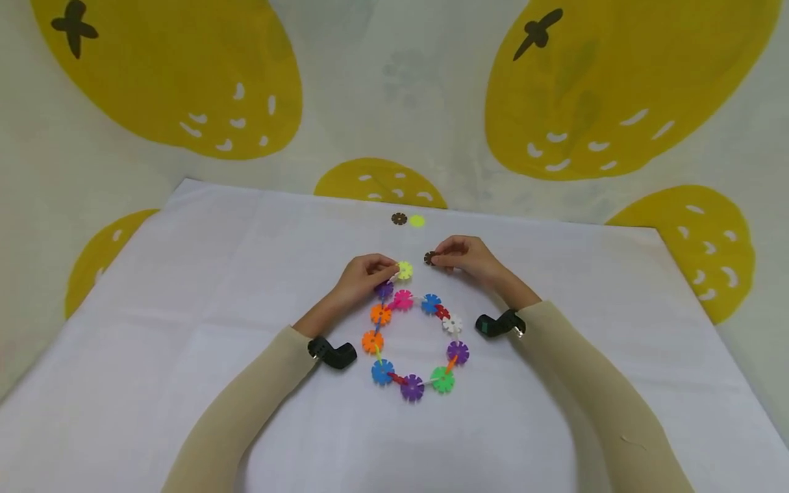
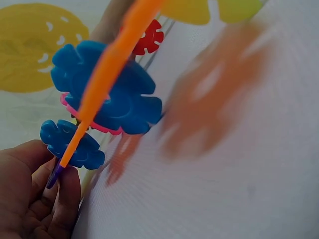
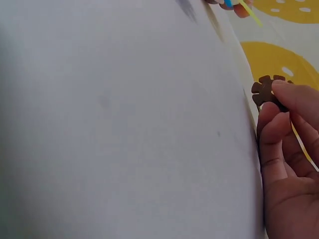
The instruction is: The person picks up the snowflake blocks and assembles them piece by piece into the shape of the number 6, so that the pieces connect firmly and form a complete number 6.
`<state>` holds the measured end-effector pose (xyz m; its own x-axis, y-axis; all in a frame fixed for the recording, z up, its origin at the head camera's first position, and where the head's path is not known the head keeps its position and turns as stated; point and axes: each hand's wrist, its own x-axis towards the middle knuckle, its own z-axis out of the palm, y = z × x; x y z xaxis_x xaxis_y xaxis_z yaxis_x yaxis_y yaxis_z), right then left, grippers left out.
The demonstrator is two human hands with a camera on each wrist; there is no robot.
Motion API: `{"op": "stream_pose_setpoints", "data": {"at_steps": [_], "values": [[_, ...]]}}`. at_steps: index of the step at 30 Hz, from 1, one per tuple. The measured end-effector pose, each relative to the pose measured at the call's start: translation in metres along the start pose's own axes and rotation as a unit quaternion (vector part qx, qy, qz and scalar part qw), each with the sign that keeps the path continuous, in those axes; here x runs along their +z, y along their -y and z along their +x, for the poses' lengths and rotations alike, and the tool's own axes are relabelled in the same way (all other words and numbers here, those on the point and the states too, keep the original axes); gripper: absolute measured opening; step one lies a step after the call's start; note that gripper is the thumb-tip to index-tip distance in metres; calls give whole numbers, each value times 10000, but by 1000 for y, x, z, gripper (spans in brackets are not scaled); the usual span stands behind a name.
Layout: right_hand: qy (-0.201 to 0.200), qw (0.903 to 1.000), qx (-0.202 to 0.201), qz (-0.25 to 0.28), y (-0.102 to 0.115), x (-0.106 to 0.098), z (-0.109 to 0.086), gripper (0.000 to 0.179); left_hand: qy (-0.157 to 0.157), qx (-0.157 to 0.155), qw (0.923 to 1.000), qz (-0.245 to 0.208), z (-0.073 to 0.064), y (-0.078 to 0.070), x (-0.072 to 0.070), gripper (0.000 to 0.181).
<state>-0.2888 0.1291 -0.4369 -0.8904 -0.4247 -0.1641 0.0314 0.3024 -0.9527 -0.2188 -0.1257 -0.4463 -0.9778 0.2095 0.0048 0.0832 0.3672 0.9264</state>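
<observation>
A ring-shaped chain of colourful plastic snowflake discs point(image 1: 411, 388) lies on the white cloth, its notched pieces slotted into one another. At its upper left end, my left hand point(image 1: 362, 279) pinches the chain beside a yellow disc point(image 1: 404, 271). In the left wrist view, the thumb and fingers hold a purple disc point(image 2: 55, 175) seen edge-on, joined to an orange disc point(image 2: 107, 74). Between thumb and index finger of my right hand point(image 1: 468, 259) is a brown snowflake disc point(image 3: 263, 91), held apart from the chain to its upper right.
Toward the far edge of the white-covered table point(image 1: 246, 383) lie a loose brown disc point(image 1: 398, 219) and a loose yellow disc point(image 1: 417, 221). Behind the table hangs a pale cloth point(image 1: 394, 103) with large yellow fruit prints. Each wrist wears a black camera.
</observation>
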Motion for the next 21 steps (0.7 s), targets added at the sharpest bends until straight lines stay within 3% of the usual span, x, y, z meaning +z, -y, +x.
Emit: {"op": "stream_pose_setpoints", "data": {"at_steps": [12,21], "values": [[850,9947,-558,183,1,6,-7,12,64,2,9999,157,3,-6,3,27],[874,9928,-632,513,-1,7,-7,9,61,-48,9999,143,5,-6,5,26]]}}
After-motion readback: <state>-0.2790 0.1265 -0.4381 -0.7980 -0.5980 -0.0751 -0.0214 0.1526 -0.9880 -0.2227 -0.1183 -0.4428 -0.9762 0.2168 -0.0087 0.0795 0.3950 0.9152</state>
